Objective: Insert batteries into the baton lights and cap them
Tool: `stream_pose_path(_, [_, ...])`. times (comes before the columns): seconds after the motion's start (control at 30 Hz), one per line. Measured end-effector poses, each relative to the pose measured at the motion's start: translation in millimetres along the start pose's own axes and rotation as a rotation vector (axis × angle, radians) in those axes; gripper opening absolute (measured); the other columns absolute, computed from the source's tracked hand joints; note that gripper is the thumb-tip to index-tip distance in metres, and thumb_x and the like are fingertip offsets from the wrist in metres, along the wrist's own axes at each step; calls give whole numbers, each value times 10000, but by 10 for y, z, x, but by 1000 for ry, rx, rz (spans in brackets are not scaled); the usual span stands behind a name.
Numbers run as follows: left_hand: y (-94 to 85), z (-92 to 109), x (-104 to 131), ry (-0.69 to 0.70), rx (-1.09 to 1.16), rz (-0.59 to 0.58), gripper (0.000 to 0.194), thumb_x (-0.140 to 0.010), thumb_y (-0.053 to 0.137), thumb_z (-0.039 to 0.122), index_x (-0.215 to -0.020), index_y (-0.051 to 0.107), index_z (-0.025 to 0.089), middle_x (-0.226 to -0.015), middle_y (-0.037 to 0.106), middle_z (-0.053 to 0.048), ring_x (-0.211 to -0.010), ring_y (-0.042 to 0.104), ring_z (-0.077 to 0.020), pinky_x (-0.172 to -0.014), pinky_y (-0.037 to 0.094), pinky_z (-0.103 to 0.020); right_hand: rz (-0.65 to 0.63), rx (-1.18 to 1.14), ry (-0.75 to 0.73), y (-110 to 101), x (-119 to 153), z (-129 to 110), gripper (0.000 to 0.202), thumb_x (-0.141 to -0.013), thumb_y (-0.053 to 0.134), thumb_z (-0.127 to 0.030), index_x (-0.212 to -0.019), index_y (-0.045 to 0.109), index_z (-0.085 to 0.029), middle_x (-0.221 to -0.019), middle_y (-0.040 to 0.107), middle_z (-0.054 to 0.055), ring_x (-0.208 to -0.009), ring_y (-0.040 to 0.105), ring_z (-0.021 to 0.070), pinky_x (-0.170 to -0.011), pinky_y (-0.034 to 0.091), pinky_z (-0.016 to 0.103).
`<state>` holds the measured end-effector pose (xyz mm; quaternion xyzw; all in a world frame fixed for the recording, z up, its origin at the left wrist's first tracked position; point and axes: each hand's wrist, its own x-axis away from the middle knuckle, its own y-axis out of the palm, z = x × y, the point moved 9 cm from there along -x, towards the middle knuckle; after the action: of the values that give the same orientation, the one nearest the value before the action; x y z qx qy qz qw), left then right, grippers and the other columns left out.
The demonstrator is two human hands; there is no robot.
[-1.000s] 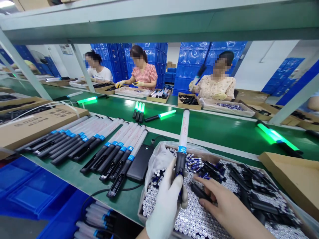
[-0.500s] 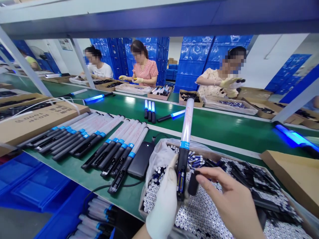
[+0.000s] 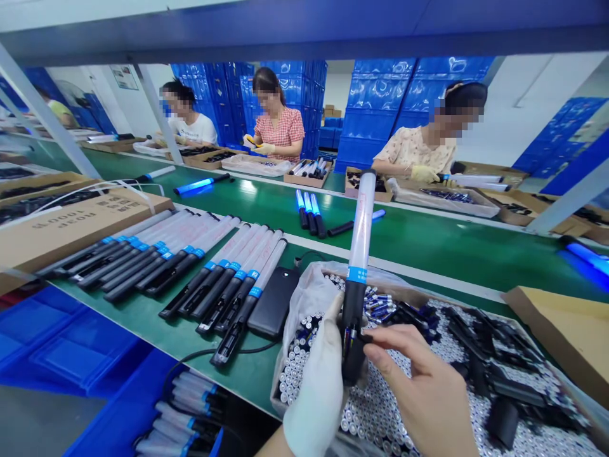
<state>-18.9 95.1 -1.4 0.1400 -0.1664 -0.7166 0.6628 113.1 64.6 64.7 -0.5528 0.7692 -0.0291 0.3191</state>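
Observation:
My left hand, in a white glove, is closed round the black handle of a light stick with a clear tube and a blue band. The stick stands nearly upright above a box of batteries. Part of its battery compartment shows, with batteries inside. With thumb and forefinger, my bare right hand pinches a small black battery cover against the lower part of the handle. My fingertips partly hide the cover's edge. Loose black covers lie on the batteries to the right.
Rows of light sticks and a black power bank lie on the left of the bench. Beyond runs a green conveyor with lit sticks. Co-workers sit across it. An overhead shelf spans the top.
The battery cover has moved left from beside the handle to against it. Lit sticks on the conveyor have shifted right. The right-hand co-worker's hands have lowered.

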Motion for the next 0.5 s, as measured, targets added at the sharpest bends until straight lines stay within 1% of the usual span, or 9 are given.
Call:
stream_pose_path(0.13, [0, -29, -2, 17, -67, -8, 667, -919, 398, 613, -1433, 507, 202, -1550, 395, -40, -1468, 311, -204, -1246, 232, -293, 66, -22, 24, -19, 1, -12, 126, -781, 699, -381, -749, 767, -281, -789, 698, 0, -697, 657, 124, -648, 530, 197])
stream_pose_path(0.3, [-18, -125, -35, 30, -99, 10, 713, -906, 379, 648, -1457, 475, 206, -1524, 437, -52, -1447, 351, -221, -1238, 263, -316, 7, -52, 51, 28, 21, 44, 139, -786, 693, -398, -769, 770, -283, -792, 684, 7, -708, 646, 130, -623, 501, 214])
stream_pose_path(0.37, [-17, -137, -44, 34, -101, -2, 711, -906, 378, 647, -1463, 468, 215, -1501, 466, -57, -1437, 367, -223, -1226, 288, -320, -3, -41, 65, 56, 49, 93, 170, -790, 686, -425, -781, 764, -274, -819, 672, 19, -744, 635, 143, -658, 498, 238])
stream_pose_path(0.43, [-23, -127, -42, 41, -105, -14, 697, -905, 396, 636, -1463, 471, 223, -1462, 510, -68, -1420, 389, -227, -1207, 317, -328, 45, -8, 93, 61, 78, 164, 241, -759, 709, -462, -884, 746, -260, -835, 634, 25, -747, 597, 151, -675, 490, 264])
stream_pose_path(0.5, [-18, -120, -22, 36, -101, -37, 675, -899, 462, 599, -1471, 458, 239, -1402, 561, -84, -1364, 450, -235, -1163, 369, -337, 102, 16, 158, 70, 95, 272, 428, -728, 727, -492, -1076, 675, -248, -817, 568, 11, -710, 538, 143, -660, 475, 276])
